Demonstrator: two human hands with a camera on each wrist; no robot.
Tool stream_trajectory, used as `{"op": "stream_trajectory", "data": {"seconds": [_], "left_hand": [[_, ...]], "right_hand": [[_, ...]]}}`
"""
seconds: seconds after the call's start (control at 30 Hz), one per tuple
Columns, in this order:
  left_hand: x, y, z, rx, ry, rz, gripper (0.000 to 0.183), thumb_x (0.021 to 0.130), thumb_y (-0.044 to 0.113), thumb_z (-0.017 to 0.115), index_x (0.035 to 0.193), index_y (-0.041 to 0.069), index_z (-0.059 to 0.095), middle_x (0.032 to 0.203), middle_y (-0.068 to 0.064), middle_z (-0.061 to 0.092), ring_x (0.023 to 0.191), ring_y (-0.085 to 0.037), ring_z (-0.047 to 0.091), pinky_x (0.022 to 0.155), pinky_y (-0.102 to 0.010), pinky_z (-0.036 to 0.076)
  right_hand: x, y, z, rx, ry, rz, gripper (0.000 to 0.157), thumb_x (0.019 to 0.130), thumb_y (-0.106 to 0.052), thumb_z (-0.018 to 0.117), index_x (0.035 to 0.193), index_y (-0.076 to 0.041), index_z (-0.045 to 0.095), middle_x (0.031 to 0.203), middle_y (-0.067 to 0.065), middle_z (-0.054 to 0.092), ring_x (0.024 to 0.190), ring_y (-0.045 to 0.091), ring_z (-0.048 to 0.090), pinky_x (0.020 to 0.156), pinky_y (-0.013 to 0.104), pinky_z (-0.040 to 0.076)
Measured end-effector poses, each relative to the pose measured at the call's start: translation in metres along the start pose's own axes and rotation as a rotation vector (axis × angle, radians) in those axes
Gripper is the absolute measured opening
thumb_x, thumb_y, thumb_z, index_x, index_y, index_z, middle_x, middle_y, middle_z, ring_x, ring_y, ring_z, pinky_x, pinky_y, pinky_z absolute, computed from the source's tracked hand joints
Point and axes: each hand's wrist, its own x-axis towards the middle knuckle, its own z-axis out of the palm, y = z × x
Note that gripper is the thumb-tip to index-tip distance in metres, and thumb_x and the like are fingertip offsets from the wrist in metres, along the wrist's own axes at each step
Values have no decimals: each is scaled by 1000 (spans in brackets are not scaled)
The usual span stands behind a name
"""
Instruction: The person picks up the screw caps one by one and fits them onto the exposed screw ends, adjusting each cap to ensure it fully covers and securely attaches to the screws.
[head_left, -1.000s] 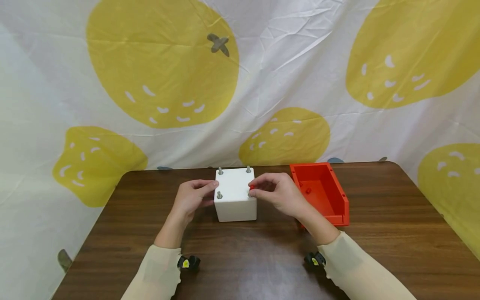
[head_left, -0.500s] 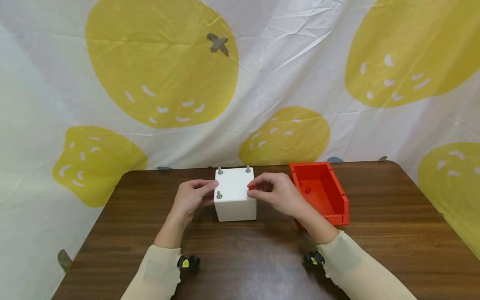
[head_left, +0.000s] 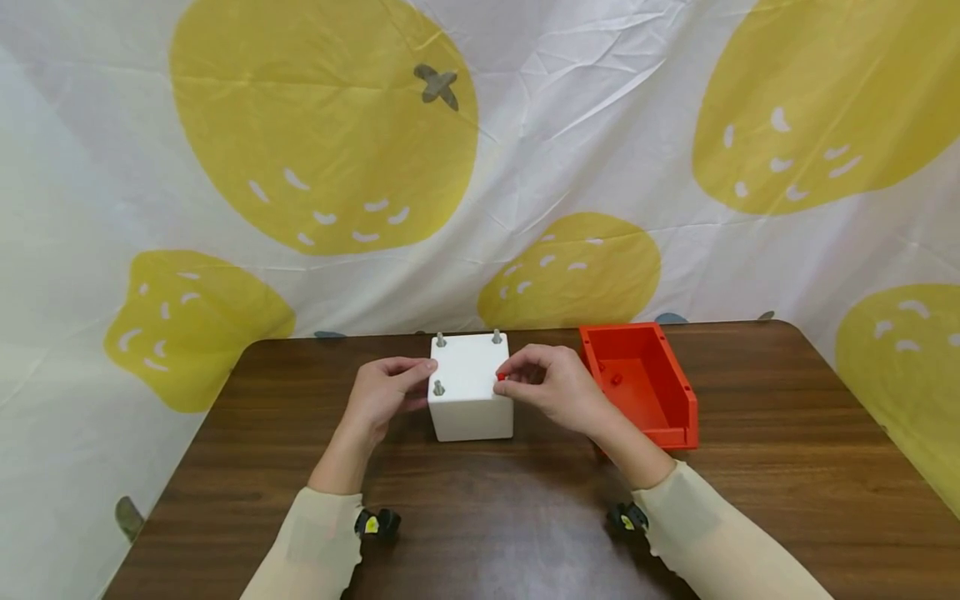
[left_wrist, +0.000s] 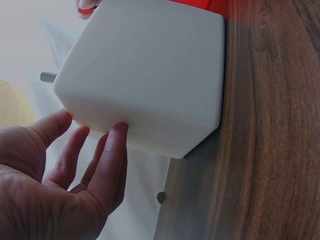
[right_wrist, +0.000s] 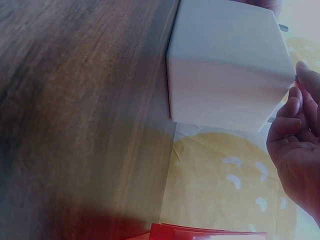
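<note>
A white block (head_left: 471, 421) stands on the wooden table with threaded metal studs upright at its corners, such as the near-left stud (head_left: 439, 388) and the far-right stud (head_left: 497, 337). My left hand (head_left: 386, 390) touches the block's left side with its fingertips, thumb at the top edge. In the left wrist view those fingers lie lightly bent against the white face. At the block's near-right corner my right hand (head_left: 558, 387) pinches a small red piece (head_left: 502, 377) between thumb and forefinger. The fingers and the piece hide the stud at that corner.
Right of the block sits a red open-front bin (head_left: 678, 392), with small red pieces (head_left: 617, 379) inside. The right forearm passes over its near-left corner. A white curtain (head_left: 375, 292) with yellow fruit prints hangs behind the table (head_left: 510, 517).
The red piece sits slightly lower at the near-right corner, and the stud tip seen below it earlier is now hidden. The left hand and block stay in place.
</note>
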Motion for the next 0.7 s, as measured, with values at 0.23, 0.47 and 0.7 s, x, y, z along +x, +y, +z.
{"op": "stream_trajectory", "data": {"seconds": [0.23, 0.47, 0.7], "left_hand": [[-2, 1, 0, 8, 4, -1, 33, 97, 23, 82, 120, -1, 76, 124, -17, 71, 96, -23, 72, 82, -37, 66], [-1, 0, 1, 0, 1, 0, 33, 97, 22, 82, 120, -1, 76, 124, -17, 71, 97, -23, 73, 86, -41, 65], [0, -1, 0, 10, 3, 1, 35, 97, 24, 82, 121, 0, 76, 125, -17, 71, 98, -25, 73, 87, -41, 65]], "right_hand": [[-1, 3, 2, 6, -5, 14, 15, 88, -17, 90, 98, -14, 81, 84, -3, 71, 76, 19, 64, 67, 28, 58], [-4, 4, 2, -7, -9, 10, 13, 89, -18, 89, 99, -15, 81, 84, -4, 71, 75, 19, 64, 67, 28, 58], [-6, 7, 2, 16, -2, -5, 9, 92, -16, 86, 100, -15, 82, 86, -4, 73, 75, 19, 64, 66, 29, 58]]}}
